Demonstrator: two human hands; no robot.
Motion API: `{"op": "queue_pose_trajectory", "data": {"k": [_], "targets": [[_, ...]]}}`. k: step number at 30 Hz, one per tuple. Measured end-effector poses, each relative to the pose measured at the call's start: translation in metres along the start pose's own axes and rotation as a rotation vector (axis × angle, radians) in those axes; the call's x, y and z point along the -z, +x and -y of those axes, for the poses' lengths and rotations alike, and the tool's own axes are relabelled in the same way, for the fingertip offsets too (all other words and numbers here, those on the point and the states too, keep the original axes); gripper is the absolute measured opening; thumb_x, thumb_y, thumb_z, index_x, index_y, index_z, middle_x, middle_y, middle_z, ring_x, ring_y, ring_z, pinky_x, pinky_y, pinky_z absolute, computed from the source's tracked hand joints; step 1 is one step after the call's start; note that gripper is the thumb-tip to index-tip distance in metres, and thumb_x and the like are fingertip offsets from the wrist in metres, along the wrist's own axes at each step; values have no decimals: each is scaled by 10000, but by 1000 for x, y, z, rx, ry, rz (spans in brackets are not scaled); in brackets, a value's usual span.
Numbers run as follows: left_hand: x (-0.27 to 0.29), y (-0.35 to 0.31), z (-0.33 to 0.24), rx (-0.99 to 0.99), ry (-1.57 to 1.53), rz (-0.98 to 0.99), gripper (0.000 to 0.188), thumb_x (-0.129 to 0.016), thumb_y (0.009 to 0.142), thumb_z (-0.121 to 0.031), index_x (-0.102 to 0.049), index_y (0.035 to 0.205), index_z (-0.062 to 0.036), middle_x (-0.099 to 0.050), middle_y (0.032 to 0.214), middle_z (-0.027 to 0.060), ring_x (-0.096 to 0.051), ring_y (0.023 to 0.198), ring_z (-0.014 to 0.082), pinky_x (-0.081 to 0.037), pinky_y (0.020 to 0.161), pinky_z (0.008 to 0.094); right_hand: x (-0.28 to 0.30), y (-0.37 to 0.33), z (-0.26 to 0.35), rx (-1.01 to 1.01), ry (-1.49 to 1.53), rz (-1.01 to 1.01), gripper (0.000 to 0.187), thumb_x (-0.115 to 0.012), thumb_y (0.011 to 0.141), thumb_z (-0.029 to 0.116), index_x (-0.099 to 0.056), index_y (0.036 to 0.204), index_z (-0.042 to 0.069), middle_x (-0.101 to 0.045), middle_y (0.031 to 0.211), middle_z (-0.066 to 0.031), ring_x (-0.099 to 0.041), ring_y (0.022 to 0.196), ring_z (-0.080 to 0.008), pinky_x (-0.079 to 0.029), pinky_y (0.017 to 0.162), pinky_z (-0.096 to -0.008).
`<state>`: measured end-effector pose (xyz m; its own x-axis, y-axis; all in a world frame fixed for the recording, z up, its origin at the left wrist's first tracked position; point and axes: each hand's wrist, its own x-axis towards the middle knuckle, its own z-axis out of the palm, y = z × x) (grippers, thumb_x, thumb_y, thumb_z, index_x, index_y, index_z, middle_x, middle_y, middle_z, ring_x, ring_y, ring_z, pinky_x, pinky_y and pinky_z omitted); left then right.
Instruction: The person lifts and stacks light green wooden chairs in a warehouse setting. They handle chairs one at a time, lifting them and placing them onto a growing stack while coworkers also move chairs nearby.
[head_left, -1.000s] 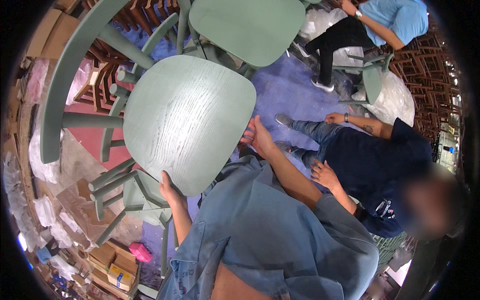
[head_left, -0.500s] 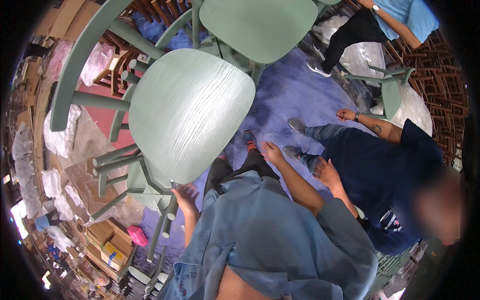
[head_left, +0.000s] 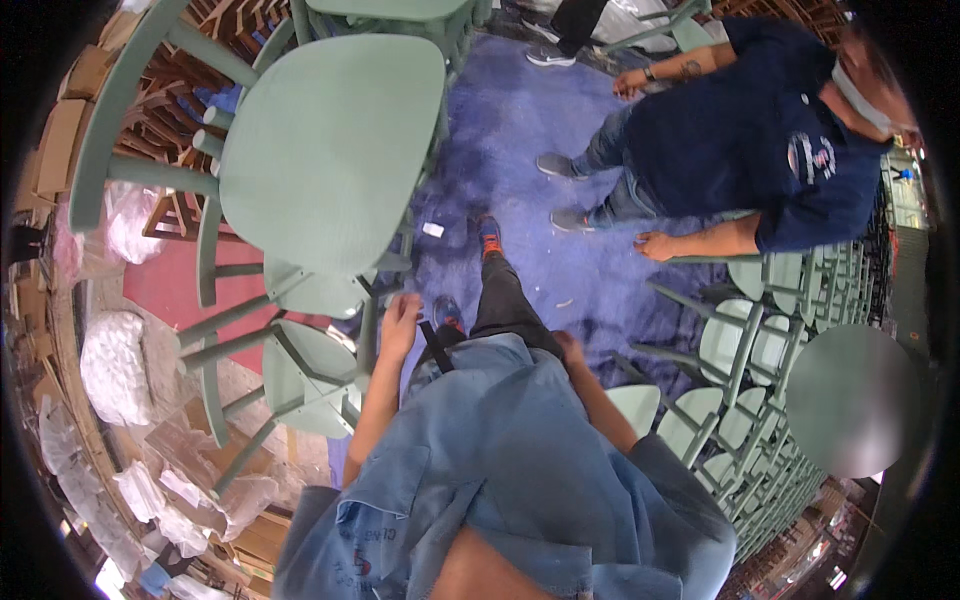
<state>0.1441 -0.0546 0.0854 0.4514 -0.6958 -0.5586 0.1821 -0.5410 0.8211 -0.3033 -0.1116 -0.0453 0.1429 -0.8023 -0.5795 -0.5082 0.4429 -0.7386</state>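
My left hand [head_left: 401,320] hangs at the right side of a stack of pale green wooden chairs, with its fingers apart and nothing in them. The top chair's seat [head_left: 330,150] is broad and rounded. Below it, more green chair seats [head_left: 312,375] and splayed legs show. A dark strap [head_left: 435,345] lies beside my left hand, in front of my blue-grey shirt. My right hand [head_left: 570,350] is low by my thigh, and its fingers are mostly hidden.
On the right a person in a dark shirt [head_left: 710,150] stands by rows of stacked green chairs [head_left: 735,345]. A white scrap [head_left: 433,230] lies on the blue floor [head_left: 500,130]. Plastic-wrapped bundles [head_left: 115,365] and cardboard [head_left: 60,160] line the left.
The chair stack sits further up and left in view. My right hand has dropped from in front of me to my side. The dark-shirted person appears higher, with the chairs behind revealed.
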Motion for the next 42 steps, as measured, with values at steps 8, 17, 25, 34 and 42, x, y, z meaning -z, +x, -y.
{"op": "queue_pose_trajectory", "data": {"k": [8, 17, 25, 34, 42], "targets": [[-29, -51, 73, 47, 326, 392, 457, -606, 1033, -422, -669, 1148, 16, -736, 1014, 152, -720, 919, 248, -571, 819, 378, -5, -174, -64, -598, 270, -175, 480, -664, 989, 397, -626, 1346, 79, -724, 1216, -112, -664, 1040, -196, -495, 815, -305], [39, -114, 212, -158, 1435, 833, 492, -537, 979, -484, -737, 1103, -52, -724, 1133, 238, -696, 1079, 411, -548, 894, 497, 32, -293, -22, -323, 750, -336, 457, -599, 1050, 429, -579, 1398, 135, -651, 1351, -97, -654, 1154, -231, -522, 935, -395], [-13, -214, 254, 135, 802, 440, 419, -636, 1000, -383, -648, 1131, 15, -681, 883, 108, -672, 726, 200, -540, 552, 362, 115, -432, -30, 164, 541, -446, 425, -596, 1070, 276, -567, 1408, 19, -629, 1374, -150, -618, 1239, -247, -500, 1006, -382], [-104, -371, 241, 31, 583, 575, 432, -627, 1024, -383, -649, 1204, 10, -703, 975, 107, -679, 852, 193, -562, 756, 339, 134, -485, -165, -28, -217, -209, 717, -801, 852, 404, -564, 1368, -33, -609, 1352, -279, -589, 1261, -434, -475, 1063, -473], [-5, -427, 314, 259, 540, 366, 457, -627, 1011, -395, -650, 1156, 37, -716, 974, 156, -690, 809, 218, -560, 677, 352, 90, -444, -193, 18, -246, -390, 367, -726, 867, 180, -581, 1195, 102, -580, 1318, -259, -598, 1177, -470, -509, 997, -510]]}}
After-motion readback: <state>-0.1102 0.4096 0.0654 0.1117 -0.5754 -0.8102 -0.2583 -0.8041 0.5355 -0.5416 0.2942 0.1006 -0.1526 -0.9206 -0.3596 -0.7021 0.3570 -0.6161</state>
